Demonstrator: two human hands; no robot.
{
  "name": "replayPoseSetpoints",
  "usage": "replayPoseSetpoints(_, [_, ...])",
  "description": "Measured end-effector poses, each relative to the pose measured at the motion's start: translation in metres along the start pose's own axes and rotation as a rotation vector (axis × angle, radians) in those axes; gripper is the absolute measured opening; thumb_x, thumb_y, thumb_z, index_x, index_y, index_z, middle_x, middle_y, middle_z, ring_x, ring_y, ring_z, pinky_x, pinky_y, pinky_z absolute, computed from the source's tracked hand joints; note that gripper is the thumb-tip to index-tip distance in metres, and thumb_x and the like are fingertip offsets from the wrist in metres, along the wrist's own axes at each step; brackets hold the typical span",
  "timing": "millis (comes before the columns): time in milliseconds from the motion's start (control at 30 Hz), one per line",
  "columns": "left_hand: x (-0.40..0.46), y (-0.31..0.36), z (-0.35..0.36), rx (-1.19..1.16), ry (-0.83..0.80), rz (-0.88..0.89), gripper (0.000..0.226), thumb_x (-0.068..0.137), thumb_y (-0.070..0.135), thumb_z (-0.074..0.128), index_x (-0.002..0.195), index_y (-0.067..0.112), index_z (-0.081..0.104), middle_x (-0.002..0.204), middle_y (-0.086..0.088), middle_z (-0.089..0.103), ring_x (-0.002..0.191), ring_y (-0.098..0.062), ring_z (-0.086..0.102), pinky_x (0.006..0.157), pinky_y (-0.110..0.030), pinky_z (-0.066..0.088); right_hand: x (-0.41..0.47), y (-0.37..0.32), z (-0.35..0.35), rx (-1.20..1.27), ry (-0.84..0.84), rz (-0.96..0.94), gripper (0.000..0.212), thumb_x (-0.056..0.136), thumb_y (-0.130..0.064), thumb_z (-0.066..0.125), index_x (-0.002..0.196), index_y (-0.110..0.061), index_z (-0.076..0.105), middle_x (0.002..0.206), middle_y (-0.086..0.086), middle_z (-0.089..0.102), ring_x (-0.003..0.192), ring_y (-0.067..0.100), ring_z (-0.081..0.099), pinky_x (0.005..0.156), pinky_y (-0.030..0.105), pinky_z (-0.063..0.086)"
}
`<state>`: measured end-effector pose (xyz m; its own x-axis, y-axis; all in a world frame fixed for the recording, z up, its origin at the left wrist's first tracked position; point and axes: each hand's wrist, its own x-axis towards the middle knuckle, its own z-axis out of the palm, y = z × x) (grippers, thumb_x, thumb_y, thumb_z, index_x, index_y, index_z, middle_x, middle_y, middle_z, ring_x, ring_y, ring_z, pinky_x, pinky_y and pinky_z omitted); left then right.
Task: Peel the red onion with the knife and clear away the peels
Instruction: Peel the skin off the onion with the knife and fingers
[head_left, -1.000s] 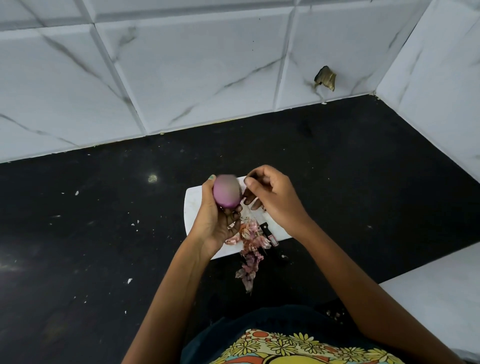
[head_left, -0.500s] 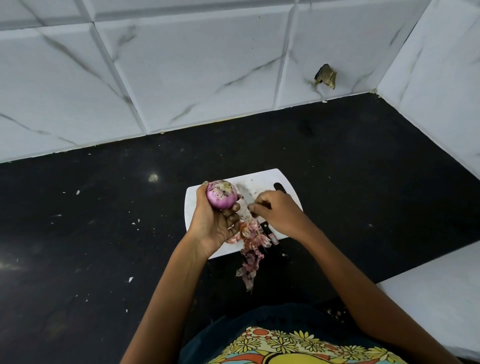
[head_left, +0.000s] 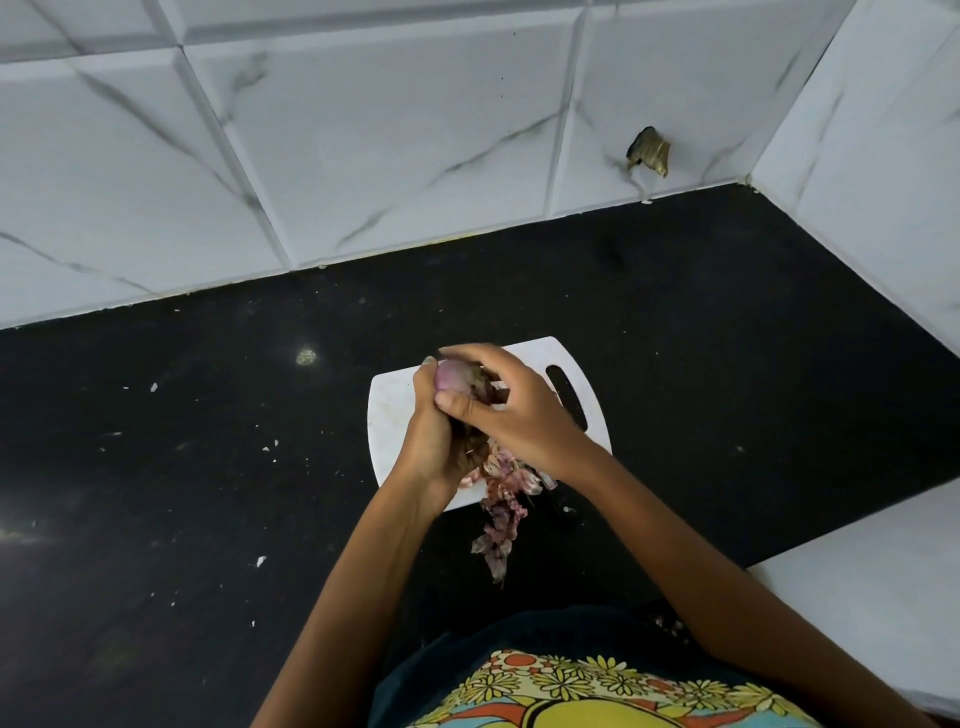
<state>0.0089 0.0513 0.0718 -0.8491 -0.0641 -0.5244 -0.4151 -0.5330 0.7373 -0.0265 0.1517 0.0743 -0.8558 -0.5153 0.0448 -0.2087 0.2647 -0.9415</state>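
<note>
Gripped in the left hand (head_left: 434, 436) and picked at by the right hand (head_left: 511, 410), the red onion (head_left: 453, 375) looks nearly bare at frame centre, peels (head_left: 501, 512) uncleared below.

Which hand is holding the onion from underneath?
The left hand cups the onion from below; the right hand reaches over its top from the other side.

Single view only. The head-worn camera looks forward and steeply down from above the person's chest, facing a marble-tiled wall (head_left: 363, 156) beyond a black countertop (head_left: 182, 467). It sits close over a white cutting board (head_left: 395, 415) near frame centre. Wide-angle lens bends the tile lines; both forearms enter from the bottom edge.
</note>
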Motion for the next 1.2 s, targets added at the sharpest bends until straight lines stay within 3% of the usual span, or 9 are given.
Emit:
replayPoseSetpoints(133, [0.002,-0.002,-0.001,-0.012,0.017,0.012,0.061,0.096,0.057,0.022,0.090,0.019,0.068,0.080,-0.002,0.073,0.091,-0.018,0.065,0.094,-0.041,0.046,-0.003,-0.002,0.008,0.143,0.098,0.018,0.034,0.085,-0.020,0.069,0.118,-0.020,0.062,0.118,-0.006,0.062,0.111,0.002,0.056,0.093,0.016,0.046])
replayPoseSetpoints(367, [0.006,-0.003,0.000,-0.025,-0.005,0.019,0.056,0.097,0.054,0.025,0.092,0.017,0.067,0.080,-0.002,0.072,0.083,-0.016,0.066,0.080,-0.034,0.050,-0.004,-0.004,0.012,0.311,0.167,0.042,0.027,0.086,-0.008,0.064,0.111,-0.015,0.067,0.112,-0.001,0.065,0.107,0.006,0.060,0.090,0.020,0.050])
replayPoseSetpoints(467, [0.007,-0.008,0.001,-0.004,0.046,-0.020,0.055,0.096,0.055,0.027,0.091,0.015,0.064,0.076,-0.005,0.064,0.070,-0.013,0.059,0.064,-0.028,0.048,-0.002,0.000,0.010,0.442,0.229,0.109,0.017,0.091,-0.007,0.057,0.102,-0.012,0.069,0.104,0.005,0.069,0.099,0.009,0.065,0.080,0.018,0.052])
replayPoseSetpoints(633, [0.006,-0.011,0.000,0.043,0.062,-0.059,0.061,0.095,0.058,0.023,0.087,0.011,0.061,0.053,-0.001,0.053,0.049,-0.009,0.045,0.050,-0.022,0.041,0.000,0.011,-0.001,0.414,0.182,0.119,0.021,0.097,-0.015,0.049,0.103,-0.010,0.069,0.101,0.006,0.070,0.101,0.015,0.066,0.080,0.023,0.054])
replayPoseSetpoints(833, [0.004,-0.012,0.003,0.135,0.058,0.068,0.060,0.099,0.052,0.017,0.088,0.019,0.066,0.074,0.001,0.071,0.070,-0.009,0.066,0.063,-0.025,0.049,-0.003,0.006,0.005,0.187,0.116,0.087,0.027,0.086,-0.027,0.068,0.111,-0.018,0.063,0.107,-0.004,0.067,0.103,0.005,0.061,0.089,0.022,0.052])
replayPoseSetpoints(900, [0.003,-0.015,0.004,0.198,0.093,0.130,0.060,0.100,0.051,0.015,0.087,0.023,0.066,0.078,0.004,0.073,0.079,-0.009,0.069,0.066,-0.027,0.053,-0.005,0.005,0.014,0.155,0.198,0.063,0.025,0.085,-0.026,0.068,0.108,-0.017,0.062,0.103,-0.005,0.067,0.100,0.003,0.061,0.087,0.018,0.050])
replayPoseSetpoints(1000, [0.003,-0.021,0.006,0.309,0.168,0.220,0.058,0.101,0.048,0.015,0.079,0.039,0.068,0.088,0.002,0.073,0.093,-0.013,0.068,0.086,-0.039,0.054,-0.004,0.005,0.024,0.178,0.315,0.032,0.013,0.091,-0.023,0.061,0.097,-0.012,0.062,0.091,-0.001,0.066,0.090,0.008,0.063,0.081,0.021,0.052])
replayPoseSetpoints(1067, [0.003,-0.023,0.006,0.319,0.191,0.212,0.060,0.100,0.050,0.016,0.077,0.037,0.069,0.089,-0.002,0.074,0.093,-0.015,0.068,0.090,-0.040,0.052,-0.001,0.004,0.023,0.210,0.363,0.056,0.020,0.094,-0.023,0.056,0.089,-0.005,0.061,0.082,0.007,0.065,0.080,0.011,0.063,0.074,0.024,0.051])
replayPoseSetpoints(1200, [0.002,-0.020,0.008,0.236,0.160,0.151,0.061,0.099,0.053,0.016,0.083,0.021,0.065,0.071,-0.007,0.068,0.062,-0.012,0.060,0.061,-0.026,0.047,0.006,0.014,0.010,0.224,0.418,0.167,0.033,0.095,-0.028,0.054,0.083,0.002,0.063,0.079,0.018,0.067,0.075,0.019,0.063,0.071,0.035,0.051])
